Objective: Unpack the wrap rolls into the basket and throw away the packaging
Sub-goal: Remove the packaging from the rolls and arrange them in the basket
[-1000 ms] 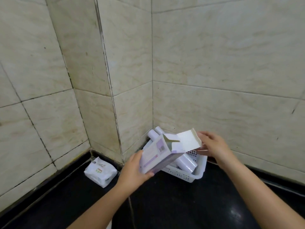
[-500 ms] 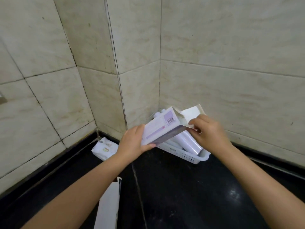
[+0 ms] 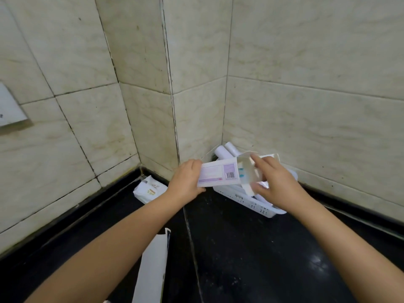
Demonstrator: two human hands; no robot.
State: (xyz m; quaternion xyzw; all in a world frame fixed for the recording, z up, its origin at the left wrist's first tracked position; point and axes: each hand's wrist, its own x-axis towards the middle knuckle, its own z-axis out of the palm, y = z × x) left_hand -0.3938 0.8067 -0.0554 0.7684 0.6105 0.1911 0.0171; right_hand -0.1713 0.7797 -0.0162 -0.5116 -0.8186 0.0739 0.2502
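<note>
A white and lilac cardboard box (image 3: 218,175) with a barcode is held level above the white perforated basket (image 3: 253,204) in the wall corner. My left hand (image 3: 185,182) grips the box's closed left end. At the box's open right end my right hand (image 3: 273,182) has its fingers on the end flaps, thumb below and forefinger on top. Two white wrap rolls (image 3: 225,152) stick up from the basket behind the box. Other rolls in the basket are mostly hidden by the box and my right hand.
A white soft pack (image 3: 149,189) lies on the black counter by the left wall. A flat white carton piece (image 3: 153,267) lies near the front edge between my arms. Tiled walls close in the corner at left and behind.
The box has swung from tilted to level and shifted right over the basket. My right hand went from pinching the top flap to holding the open end. The view has moved closer.
</note>
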